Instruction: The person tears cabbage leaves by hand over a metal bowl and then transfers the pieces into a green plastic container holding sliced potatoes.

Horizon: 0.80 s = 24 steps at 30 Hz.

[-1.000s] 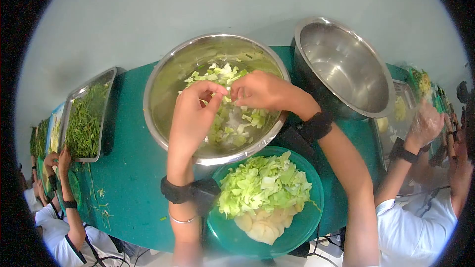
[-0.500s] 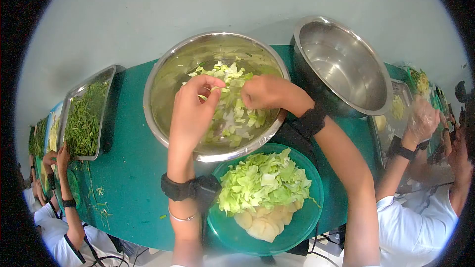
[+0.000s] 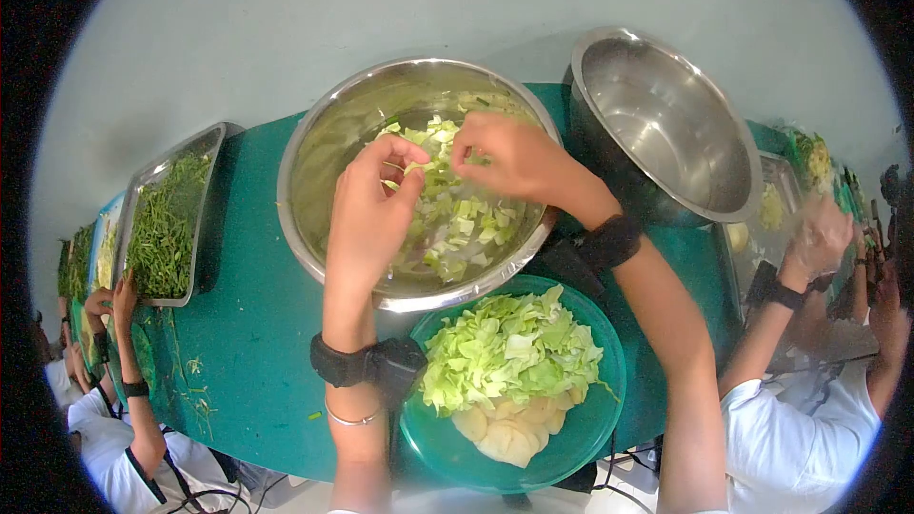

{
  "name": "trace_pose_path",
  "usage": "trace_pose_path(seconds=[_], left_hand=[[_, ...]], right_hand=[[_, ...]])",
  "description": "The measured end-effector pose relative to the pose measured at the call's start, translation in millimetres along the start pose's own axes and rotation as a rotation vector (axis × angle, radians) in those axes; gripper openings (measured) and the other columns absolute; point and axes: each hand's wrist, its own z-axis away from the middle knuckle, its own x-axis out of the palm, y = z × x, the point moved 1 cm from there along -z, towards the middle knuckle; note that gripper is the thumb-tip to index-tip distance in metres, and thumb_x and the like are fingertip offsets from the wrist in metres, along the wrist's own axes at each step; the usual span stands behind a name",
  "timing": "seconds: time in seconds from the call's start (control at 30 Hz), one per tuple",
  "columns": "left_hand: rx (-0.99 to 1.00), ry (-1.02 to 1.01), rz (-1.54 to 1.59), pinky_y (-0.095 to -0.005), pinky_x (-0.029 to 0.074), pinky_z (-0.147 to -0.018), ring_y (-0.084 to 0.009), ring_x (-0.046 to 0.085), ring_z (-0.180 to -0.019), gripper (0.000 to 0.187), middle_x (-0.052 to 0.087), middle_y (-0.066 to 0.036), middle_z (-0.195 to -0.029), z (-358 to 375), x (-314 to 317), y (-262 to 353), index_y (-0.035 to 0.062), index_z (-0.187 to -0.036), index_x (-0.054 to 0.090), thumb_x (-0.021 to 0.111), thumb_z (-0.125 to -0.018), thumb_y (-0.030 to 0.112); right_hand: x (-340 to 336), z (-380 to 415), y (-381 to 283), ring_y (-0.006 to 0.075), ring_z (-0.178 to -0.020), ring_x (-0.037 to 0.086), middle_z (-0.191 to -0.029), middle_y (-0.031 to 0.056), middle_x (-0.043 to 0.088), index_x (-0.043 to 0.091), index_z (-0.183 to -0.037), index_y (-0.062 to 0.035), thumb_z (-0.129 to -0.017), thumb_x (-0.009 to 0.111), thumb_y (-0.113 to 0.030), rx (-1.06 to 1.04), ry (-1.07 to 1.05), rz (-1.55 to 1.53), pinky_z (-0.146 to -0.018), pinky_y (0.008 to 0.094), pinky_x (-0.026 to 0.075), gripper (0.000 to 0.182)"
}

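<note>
A wide steel bowl (image 3: 312, 171) stands in front of me with chopped pale green cabbage (image 3: 462, 219) lying in it. Over its left half, my left hand (image 3: 371, 195) pinches a small cabbage piece (image 3: 415, 168) between thumb and fingertips. My right hand (image 3: 519, 160) is over the bowl's right side, its fingers curled together; what they hold, if anything, is hidden. Below the bowl, close to me, a green plastic plate (image 3: 447, 462) carries a heap of cut cabbage leaves (image 3: 509, 347) and pale, round potato-like slices (image 3: 509, 433).
A second steel bowl (image 3: 657, 124) tilts at the right against the wall. On the left, a metal tray (image 3: 195, 276) holds chopped green stalks (image 3: 164, 228); a person's hand (image 3: 125, 300) touches its edge. Another person's gloved hand (image 3: 819, 233) is over a tray at the right.
My right hand has risen slightly and shifted away from me over the bowl. My left hand keeps its place and pinch. The gloved hand at the right has moved a little downward.
</note>
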Motion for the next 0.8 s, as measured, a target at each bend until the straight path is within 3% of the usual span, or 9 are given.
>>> trace_pose_path(seconds=[0.07,0.17,0.47,0.8], left_hand=[[0.010,0.007,-0.008,-0.0270,0.044,-0.058,-0.0142,0.057,-0.067,0.012,0.063,-0.008,-0.082,0,0,0,0.0002,-0.091,0.060,0.057,-0.079,0.001],[0.005,0.014,-0.014,-0.0272,0.044,-0.058,-0.0145,0.057,-0.067,0.011,0.063,-0.009,-0.080,0,-1,0,-0.0004,-0.090,0.060,0.058,-0.079,0.001],[-0.034,-0.038,0.045,-0.0272,0.047,-0.062,-0.0147,0.060,-0.067,0.012,0.064,-0.010,-0.079,-1,2,-4,-0.0008,-0.091,0.060,0.061,-0.079,-0.001],[-0.094,-0.091,0.206,-0.0260,0.048,-0.065,-0.0115,0.059,-0.070,0.014,0.063,-0.006,-0.079,-1,4,0,-0.0028,-0.090,0.061,0.065,-0.080,0.005]], right_hand=[[-5,-5,-4,0.0245,-0.069,0.061,-0.073,0.0113,0.061,0.064,-0.080,-0.0028,-0.077,0.064,-0.015,0.113,-0.038,-0.175,-0.064,0.0335,0.048,0.013],[-11,-9,-7,0.0105,-0.072,0.054,-0.078,0.0017,0.062,0.066,-0.090,-0.0026,-0.082,0.067,-0.014,0.242,-0.108,-0.337,-0.068,0.0261,0.045,0.014],[-15,-12,-14,0.0089,-0.076,0.058,-0.081,0.0016,0.065,0.066,-0.092,-0.0018,-0.081,0.068,-0.012,0.197,-0.154,-0.474,-0.072,0.0242,0.046,0.015],[-15,-14,-15,0.0081,-0.073,0.055,-0.081,0.0010,0.062,0.062,-0.088,-0.0008,-0.080,0.068,-0.008,0.189,-0.135,-0.463,-0.071,0.0236,0.045,0.012]])
